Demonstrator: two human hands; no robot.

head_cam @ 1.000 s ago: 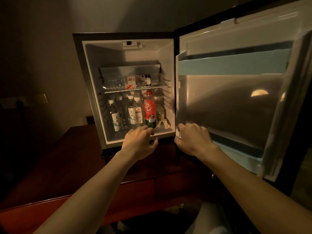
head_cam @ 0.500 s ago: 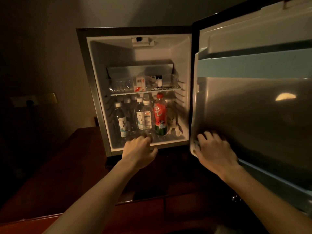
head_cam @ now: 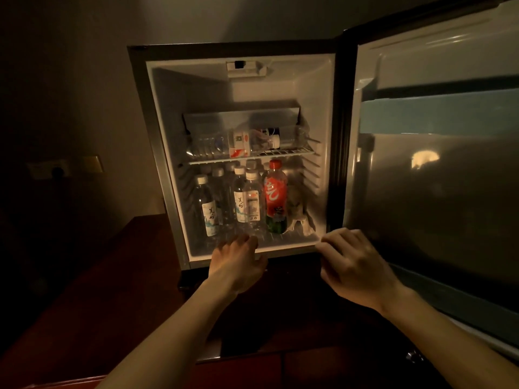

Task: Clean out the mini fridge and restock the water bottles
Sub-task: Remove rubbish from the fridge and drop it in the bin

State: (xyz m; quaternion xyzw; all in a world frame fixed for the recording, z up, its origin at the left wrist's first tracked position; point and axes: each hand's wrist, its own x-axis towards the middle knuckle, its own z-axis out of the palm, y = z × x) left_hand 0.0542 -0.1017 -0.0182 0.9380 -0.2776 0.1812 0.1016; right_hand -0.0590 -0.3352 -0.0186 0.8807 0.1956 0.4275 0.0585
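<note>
The mini fridge [head_cam: 157, 153] stands on a dark wooden bench [head_cam: 84, 290] against the wall, its door [head_cam: 438, 192] swung wide open to the right so the pale inner lining faces the room. Inside, the lower compartment holds a cluster of clear water bottles [head_cam: 238, 200] standing upright with white caps, several carrying white labels, and just to their right a red-labelled soda bottle [head_cam: 276, 203] with a red cap, also upright. Something pale and crumpled sits in the lower right corner beside the soda; I cannot make out what it is. On the wire shelf [head_cam: 292, 153] above, clear bottles lie on their sides [head_cam: 213, 144], with a small red-and-white carton [head_cam: 240, 144] among them. The left hand [head_cam: 238, 262] reaches to the bottom front edge of the fridge, fingers loosely curled, the fingertips close to the base of the front water bottle; whether they touch it I cannot tell, and it grips nothing that I can see. The right hand [head_cam: 354, 265] hovers near the lower hinge-side corner of the opening, fingers bent and relaxed, holding nothing. A wall plate [head_cam: 91, 164] shows dimly on the wall to the left.
</note>
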